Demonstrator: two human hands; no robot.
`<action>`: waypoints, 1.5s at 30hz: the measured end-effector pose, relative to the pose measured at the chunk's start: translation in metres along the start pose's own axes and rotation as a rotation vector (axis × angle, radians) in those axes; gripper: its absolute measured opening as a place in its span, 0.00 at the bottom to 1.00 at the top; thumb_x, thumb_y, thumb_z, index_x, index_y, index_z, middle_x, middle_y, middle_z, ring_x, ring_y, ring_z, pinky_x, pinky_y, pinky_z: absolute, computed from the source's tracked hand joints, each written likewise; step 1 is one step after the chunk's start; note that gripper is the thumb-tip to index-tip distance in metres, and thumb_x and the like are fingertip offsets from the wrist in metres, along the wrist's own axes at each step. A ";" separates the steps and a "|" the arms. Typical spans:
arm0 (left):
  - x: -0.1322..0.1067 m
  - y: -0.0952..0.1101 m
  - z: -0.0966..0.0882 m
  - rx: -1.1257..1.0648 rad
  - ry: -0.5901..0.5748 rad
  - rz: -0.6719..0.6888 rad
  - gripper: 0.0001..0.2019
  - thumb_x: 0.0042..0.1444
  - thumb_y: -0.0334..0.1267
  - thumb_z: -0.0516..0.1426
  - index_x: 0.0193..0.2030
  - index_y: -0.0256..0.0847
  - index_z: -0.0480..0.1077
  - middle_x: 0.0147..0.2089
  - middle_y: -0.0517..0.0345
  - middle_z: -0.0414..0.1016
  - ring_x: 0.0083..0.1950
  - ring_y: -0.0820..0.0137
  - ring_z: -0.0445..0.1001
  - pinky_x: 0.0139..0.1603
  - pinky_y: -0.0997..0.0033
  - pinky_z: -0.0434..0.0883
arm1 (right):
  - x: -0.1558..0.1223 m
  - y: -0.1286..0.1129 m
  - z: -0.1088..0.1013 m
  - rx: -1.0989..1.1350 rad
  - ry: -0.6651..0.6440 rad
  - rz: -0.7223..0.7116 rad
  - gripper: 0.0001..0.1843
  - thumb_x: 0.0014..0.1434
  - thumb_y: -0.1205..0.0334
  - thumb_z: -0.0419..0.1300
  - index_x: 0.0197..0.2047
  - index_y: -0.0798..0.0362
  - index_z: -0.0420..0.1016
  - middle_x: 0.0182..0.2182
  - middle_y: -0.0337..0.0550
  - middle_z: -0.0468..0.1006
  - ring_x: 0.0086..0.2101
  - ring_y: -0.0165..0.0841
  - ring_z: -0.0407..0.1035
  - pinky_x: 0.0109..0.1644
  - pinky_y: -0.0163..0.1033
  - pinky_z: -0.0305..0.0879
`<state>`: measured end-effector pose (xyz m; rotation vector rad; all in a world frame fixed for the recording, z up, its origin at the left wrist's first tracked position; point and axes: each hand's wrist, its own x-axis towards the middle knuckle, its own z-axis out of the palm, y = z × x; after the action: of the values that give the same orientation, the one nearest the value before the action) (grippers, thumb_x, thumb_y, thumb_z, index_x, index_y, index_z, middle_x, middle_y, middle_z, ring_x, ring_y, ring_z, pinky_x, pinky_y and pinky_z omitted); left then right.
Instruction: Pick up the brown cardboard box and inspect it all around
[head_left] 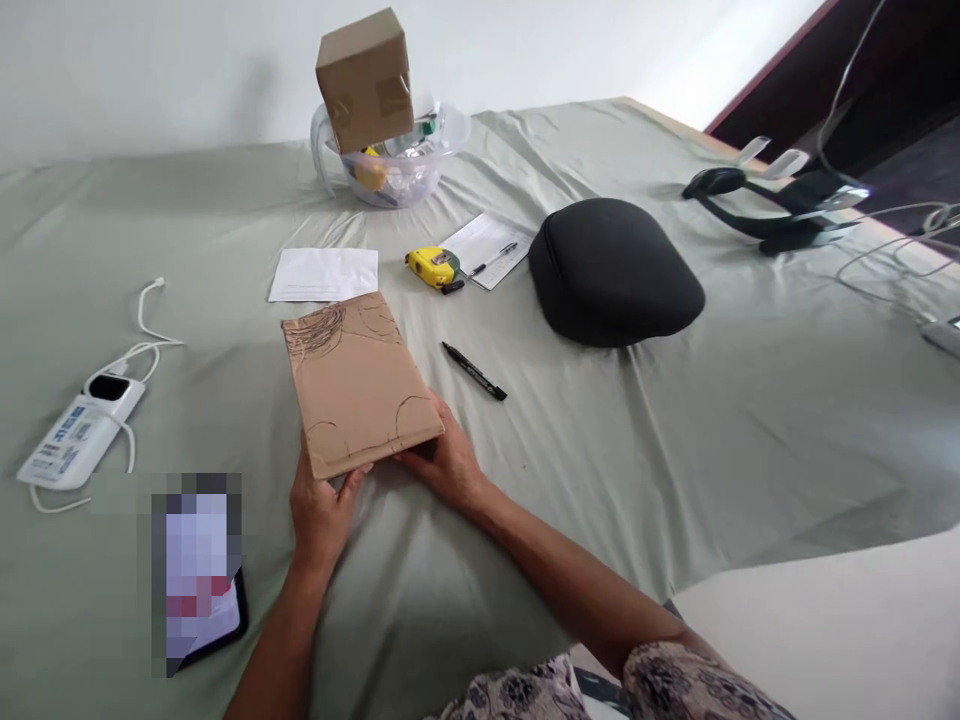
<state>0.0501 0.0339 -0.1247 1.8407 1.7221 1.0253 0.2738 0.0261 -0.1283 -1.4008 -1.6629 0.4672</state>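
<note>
A flat brown piece of cardboard (356, 385) is held in front of me, its near edge toward my body. Curved pen lines mark its corners, and dense dark scribbling covers the far left one. My left hand (322, 510) grips the near left corner, thumb along the near edge. At the near right corner, my right hand (446, 460) holds it too, with some fingers hidden beneath. A black marker (475, 371) lies on the cloth to the right of the cardboard. Beyond the far edge rests a white sheet of paper (324, 275).
A yellow tape measure (433, 266) and a pen on papers (491, 250) lie farther back. Behind them stands a clear basin (442, 165) with a cardboard box (365, 85) on it. A black case (615, 270) sits right; a power strip (79, 435) and phone (217, 620) lie left.
</note>
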 end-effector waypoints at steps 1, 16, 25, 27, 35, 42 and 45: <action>-0.001 -0.001 0.000 0.008 -0.008 0.011 0.29 0.58 0.60 0.62 0.54 0.37 0.78 0.60 0.34 0.79 0.70 0.43 0.72 0.68 0.43 0.73 | 0.000 -0.001 0.000 -0.007 -0.008 0.004 0.52 0.63 0.46 0.68 0.80 0.42 0.43 0.71 0.57 0.67 0.69 0.51 0.66 0.68 0.63 0.72; -0.005 -0.007 -0.005 0.076 -0.064 0.083 0.16 0.63 0.48 0.58 0.44 0.39 0.82 0.52 0.41 0.85 0.56 0.49 0.82 0.57 0.50 0.79 | -0.004 0.004 0.002 -0.050 0.012 -0.066 0.34 0.72 0.54 0.55 0.78 0.42 0.51 0.67 0.55 0.72 0.63 0.45 0.74 0.60 0.56 0.78; -0.002 -0.002 -0.004 0.053 -0.049 0.041 0.22 0.63 0.54 0.56 0.47 0.40 0.81 0.55 0.41 0.84 0.59 0.49 0.81 0.58 0.51 0.78 | -0.001 0.003 0.000 -0.028 -0.015 -0.045 0.38 0.72 0.50 0.56 0.79 0.41 0.47 0.69 0.53 0.70 0.61 0.47 0.75 0.60 0.59 0.79; 0.000 0.001 -0.004 0.047 -0.045 0.039 0.23 0.63 0.55 0.56 0.47 0.38 0.81 0.55 0.40 0.84 0.59 0.48 0.81 0.58 0.51 0.78 | 0.000 0.002 -0.001 -0.020 -0.021 -0.037 0.41 0.70 0.48 0.59 0.79 0.40 0.45 0.69 0.52 0.71 0.61 0.48 0.75 0.60 0.58 0.79; 0.006 0.011 -0.010 0.041 -0.066 -0.011 0.28 0.60 0.62 0.56 0.42 0.36 0.82 0.50 0.36 0.85 0.57 0.44 0.82 0.58 0.47 0.78 | 0.000 0.005 0.003 -0.014 0.024 -0.078 0.52 0.61 0.56 0.68 0.80 0.40 0.43 0.71 0.51 0.68 0.66 0.49 0.70 0.65 0.58 0.75; 0.009 0.014 -0.012 -0.008 -0.059 -0.080 0.32 0.56 0.66 0.56 0.43 0.36 0.81 0.48 0.34 0.85 0.55 0.43 0.82 0.56 0.45 0.78 | 0.005 0.001 -0.002 0.031 -0.048 -0.049 0.52 0.58 0.59 0.70 0.78 0.46 0.49 0.72 0.54 0.66 0.68 0.50 0.66 0.70 0.60 0.69; 0.010 0.015 -0.012 -0.033 -0.043 -0.060 0.31 0.56 0.66 0.56 0.43 0.37 0.80 0.46 0.36 0.85 0.53 0.45 0.83 0.54 0.47 0.78 | 0.005 0.000 -0.003 0.032 -0.040 -0.073 0.53 0.57 0.57 0.71 0.79 0.46 0.48 0.72 0.55 0.66 0.69 0.50 0.65 0.71 0.61 0.68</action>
<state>0.0508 0.0394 -0.1043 1.7672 1.7145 0.9773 0.2762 0.0305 -0.1249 -1.3106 -1.7249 0.4814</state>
